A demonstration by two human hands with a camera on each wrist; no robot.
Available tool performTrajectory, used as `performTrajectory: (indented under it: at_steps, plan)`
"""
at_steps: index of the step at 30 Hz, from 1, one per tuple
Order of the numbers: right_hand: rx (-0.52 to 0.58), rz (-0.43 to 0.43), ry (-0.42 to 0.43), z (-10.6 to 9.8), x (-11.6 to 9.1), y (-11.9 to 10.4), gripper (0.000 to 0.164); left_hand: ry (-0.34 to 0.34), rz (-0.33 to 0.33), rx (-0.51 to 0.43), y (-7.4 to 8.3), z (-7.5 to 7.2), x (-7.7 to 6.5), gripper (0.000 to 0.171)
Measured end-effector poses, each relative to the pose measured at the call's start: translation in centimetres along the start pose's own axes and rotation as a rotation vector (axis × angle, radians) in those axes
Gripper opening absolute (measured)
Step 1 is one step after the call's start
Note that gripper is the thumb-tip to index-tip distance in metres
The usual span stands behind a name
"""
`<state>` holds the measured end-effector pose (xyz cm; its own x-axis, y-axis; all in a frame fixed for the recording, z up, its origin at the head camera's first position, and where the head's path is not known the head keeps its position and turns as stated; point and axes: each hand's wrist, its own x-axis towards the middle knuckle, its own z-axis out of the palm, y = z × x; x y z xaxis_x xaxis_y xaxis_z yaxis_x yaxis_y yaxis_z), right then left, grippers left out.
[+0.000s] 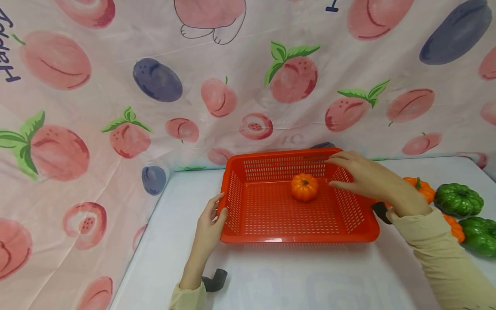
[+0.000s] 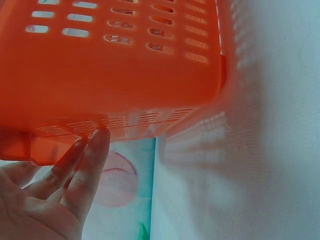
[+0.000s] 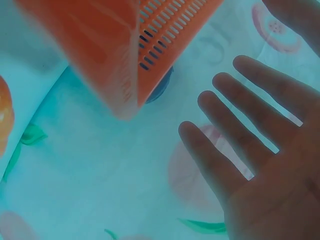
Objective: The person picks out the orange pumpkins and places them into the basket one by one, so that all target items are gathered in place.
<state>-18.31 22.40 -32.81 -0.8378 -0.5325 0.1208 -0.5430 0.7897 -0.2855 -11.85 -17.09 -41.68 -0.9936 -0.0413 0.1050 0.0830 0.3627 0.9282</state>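
Note:
A red plastic basket (image 1: 290,239) with slotted walls sits on the white table, and one small orange pumpkin (image 1: 305,187) lies inside it. My left hand (image 1: 209,221) is at the basket's left side in the head view. In the left wrist view, its fairly straight fingers (image 2: 90,165) reach the outside of the basket (image 2: 110,75) near the rim. My right hand (image 1: 360,176) hovers by the basket's right end, holding nothing. Spread, straight fingers (image 3: 215,135) show in the right wrist view, apart from the basket's corner (image 3: 95,55).
Right of the basket, an orange pumpkin (image 1: 420,189) and another orange one (image 1: 453,227) lie partly behind my right arm. Beside them are two green pumpkins, one farther back (image 1: 459,199) and one nearer (image 1: 482,236). A fruit-print cloth (image 1: 232,51) hangs behind the table (image 1: 186,189).

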Motion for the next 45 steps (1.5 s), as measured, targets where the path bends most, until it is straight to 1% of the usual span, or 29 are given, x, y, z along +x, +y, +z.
performTrajectory:
  at_steps: [5,10,18,30,39,45]
  plan:
    - [0.004,0.046,-0.013,-0.2,-0.4,0.2,0.061,0.000,0.001,-0.005,0.1,0.0,0.0,0.045]
    - [-0.002,0.078,-0.006,-0.2,-0.9,0.6,0.063,0.000,0.002,-0.004,0.0,0.1,0.0,0.044]
    - [0.020,0.125,0.006,-0.2,-1.9,1.4,0.065,-0.003,-0.006,-0.010,0.1,0.0,0.0,0.045]
    - [0.052,0.165,0.011,0.1,-3.0,2.8,0.066,-0.003,-0.012,-0.015,0.0,0.0,-0.1,0.045]
    - [0.091,0.210,0.002,0.1,-3.9,3.7,0.071,-0.004,0.000,-0.013,-0.1,0.0,0.0,0.045]
    - [0.104,0.269,-0.008,0.3,-4.4,4.3,0.078,-0.003,0.005,-0.012,-0.1,0.0,0.0,0.045]
